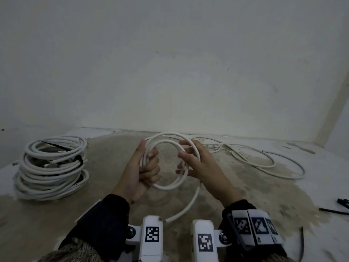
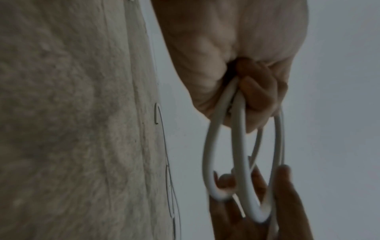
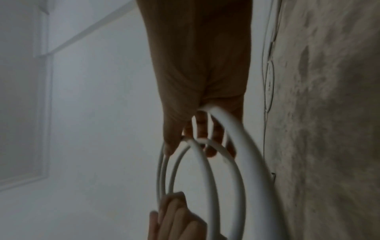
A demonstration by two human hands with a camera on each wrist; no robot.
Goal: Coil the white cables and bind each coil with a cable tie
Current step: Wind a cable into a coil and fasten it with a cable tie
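We're mid-coil on a white cable (image 1: 166,159), held up over the floor (image 1: 245,195). Left hand (image 1: 145,171) grips the loops w/ curled fingers; right hand (image 1: 196,163), fingers spread, guides the next turn. Loose tail (image 1: 264,163) trails right on the floor. Next, probably: feed slack evenly, keep loops same size, then grab a tie (image 1: 332,210).

Bound coils stack (image 1: 52,167) far left on floor (image 1: 56,214), held coil (image 1: 166,159) centre betw. both hands, loose cable (image 1: 264,159) right, cable ties (image 1: 338,207) far right edge
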